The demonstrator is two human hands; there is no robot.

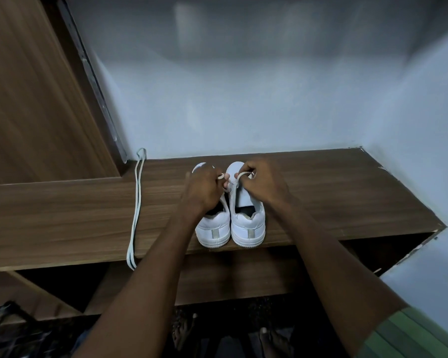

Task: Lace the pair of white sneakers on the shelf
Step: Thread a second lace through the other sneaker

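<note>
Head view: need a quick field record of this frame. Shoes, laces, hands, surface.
surface: wooden shelf
shoes: left sneaker and right sneaker, side by side, heels toward camera
lace in work: white lace at the right sneaker, near its toe
left hand: pinches one lace end
right hand: grips the other end
spare lace: lies left of shoes, hanging over the shelf's front edge

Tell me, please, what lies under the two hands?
The left hand covers the left sneaker; the right hand covers the right sneaker, both pinching its lace. Eyelets hidden.
</note>
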